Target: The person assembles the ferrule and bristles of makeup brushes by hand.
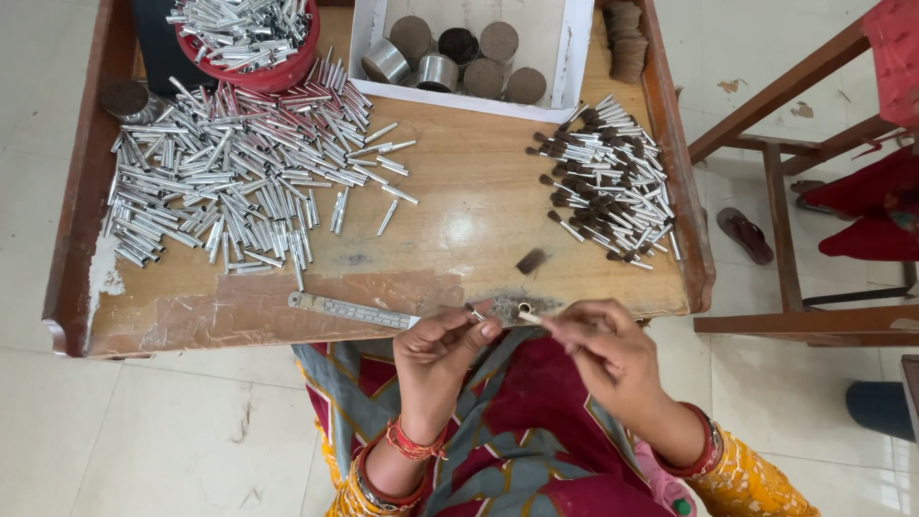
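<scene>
I pinch a small metal ferrule (476,312) in my left hand (442,349); right hand (598,343) grip clamps a thin stick (528,317), feeding it straight from three o'clock.

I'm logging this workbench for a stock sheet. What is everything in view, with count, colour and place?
Empty metal tubes: a large loose pile, silver, left half of the table.
Red bowl: one, heaped with silver tubes, top left.
Bristle-tipped tubes: a pile, silver with dark tips, right side.
White tray: one, top centre, holding dark round pads and two silver cups.
Brown discs: one stack, top right corner.
Metal ruler: one, silver, near front edge.
Loose bristle tuft: one, dark, right of centre.
Wooden table: one, brown.
Left hand: pinching a small silver tube.
Right hand: fingertips at a pale tuft.
</scene>
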